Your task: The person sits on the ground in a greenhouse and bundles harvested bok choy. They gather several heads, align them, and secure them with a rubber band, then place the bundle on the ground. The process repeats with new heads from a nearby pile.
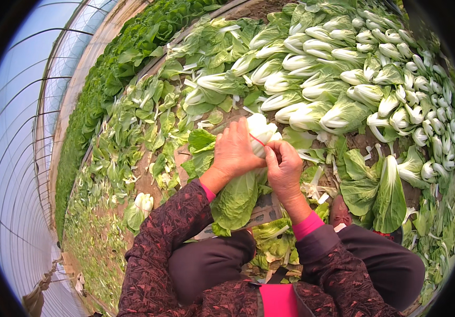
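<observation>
A bunch of bok choy [237,198] lies in front of me, its white stem ends pointing away and its green leaves toward my knees. My left hand [235,148] is pressed around the stems from the left and above. A thin red tie [256,140] runs across the white stalks. Between thumb and forefinger, my right hand [283,166] pinches the end of that tie at the right side of the bunch. Below the leaves, part of a cardboard piece [267,210] shows. The underside of the bunch is hidden.
Many cut bok choy heads [318,87] lie in rows ahead and to the right. A bunch with a red tie [143,204] rests at the left. Loose leaves [164,123] litter the soil. Growing greens [104,75] line the far left, beside the plastic greenhouse wall [17,119].
</observation>
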`<state>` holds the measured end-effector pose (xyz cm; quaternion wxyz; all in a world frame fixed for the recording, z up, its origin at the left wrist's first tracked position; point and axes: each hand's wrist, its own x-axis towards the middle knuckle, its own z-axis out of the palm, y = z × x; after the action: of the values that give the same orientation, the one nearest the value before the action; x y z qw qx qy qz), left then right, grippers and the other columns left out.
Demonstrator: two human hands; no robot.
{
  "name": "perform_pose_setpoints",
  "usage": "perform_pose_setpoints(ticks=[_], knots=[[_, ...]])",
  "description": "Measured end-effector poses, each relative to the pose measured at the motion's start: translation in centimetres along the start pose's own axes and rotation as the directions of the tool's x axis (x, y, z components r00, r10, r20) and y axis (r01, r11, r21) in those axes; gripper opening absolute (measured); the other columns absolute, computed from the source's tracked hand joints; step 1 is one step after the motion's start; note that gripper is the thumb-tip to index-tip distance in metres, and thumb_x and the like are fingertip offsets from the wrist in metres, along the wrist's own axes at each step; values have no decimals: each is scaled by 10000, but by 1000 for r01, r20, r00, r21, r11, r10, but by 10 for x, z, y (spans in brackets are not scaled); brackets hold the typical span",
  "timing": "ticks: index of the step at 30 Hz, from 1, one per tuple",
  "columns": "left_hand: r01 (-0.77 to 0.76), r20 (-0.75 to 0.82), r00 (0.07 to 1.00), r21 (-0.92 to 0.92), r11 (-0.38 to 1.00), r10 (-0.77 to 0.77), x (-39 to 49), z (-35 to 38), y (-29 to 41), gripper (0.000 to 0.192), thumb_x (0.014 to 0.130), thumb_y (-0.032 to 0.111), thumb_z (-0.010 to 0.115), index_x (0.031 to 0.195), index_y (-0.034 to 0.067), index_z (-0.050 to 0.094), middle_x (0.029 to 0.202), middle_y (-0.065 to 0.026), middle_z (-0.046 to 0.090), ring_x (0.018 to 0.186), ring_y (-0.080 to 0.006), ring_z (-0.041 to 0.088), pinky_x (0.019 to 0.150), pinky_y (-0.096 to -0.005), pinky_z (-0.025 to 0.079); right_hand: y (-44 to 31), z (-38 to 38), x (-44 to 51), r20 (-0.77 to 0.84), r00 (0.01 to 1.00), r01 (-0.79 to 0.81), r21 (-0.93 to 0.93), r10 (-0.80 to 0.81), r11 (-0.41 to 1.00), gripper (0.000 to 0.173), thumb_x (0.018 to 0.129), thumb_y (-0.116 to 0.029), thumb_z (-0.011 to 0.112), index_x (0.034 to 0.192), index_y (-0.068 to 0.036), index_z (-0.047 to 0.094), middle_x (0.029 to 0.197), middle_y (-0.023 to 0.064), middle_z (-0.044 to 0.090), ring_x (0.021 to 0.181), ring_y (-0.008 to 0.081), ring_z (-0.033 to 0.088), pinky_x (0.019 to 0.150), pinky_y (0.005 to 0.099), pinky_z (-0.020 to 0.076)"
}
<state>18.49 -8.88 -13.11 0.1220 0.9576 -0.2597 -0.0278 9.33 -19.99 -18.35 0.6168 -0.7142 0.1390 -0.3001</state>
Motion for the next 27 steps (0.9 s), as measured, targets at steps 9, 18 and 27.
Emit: perform_pose_setpoints(ticks=[9,18,27], knots=[[-31,46,998,-144,989,38,1,-16,-9,1029,568,447,923,1374,4,464,1227,-209,605,1149,-392,613,999,-478,492,8,-3,-10,94,977,-215,476,193,853,116,1016,-78,638,1109,-11,629,918,-15,633,746,73,561,689,234,486],[87,103,994,-917,390,20,-39,-120,-39,1114,553,154,968,1508,28,409,1398,-84,575,1281,-196,551,1137,-367,417,-43,-3,24,567,818,-409,458,94,789,1208,798,-705,755,1611,16,227,1631,211,312,1518,324,300,1233,463,248],[-131,-126,991,-981,-141,-45,-76,-146,-34,752,675,119,893,1334,20,545,1187,-74,669,1091,-178,657,999,-351,529,-148,19,28,613,786,-228,405,-78,885,828,913,-406,668,1554,17,359,1472,176,498,1340,277,501,1127,402,388]])
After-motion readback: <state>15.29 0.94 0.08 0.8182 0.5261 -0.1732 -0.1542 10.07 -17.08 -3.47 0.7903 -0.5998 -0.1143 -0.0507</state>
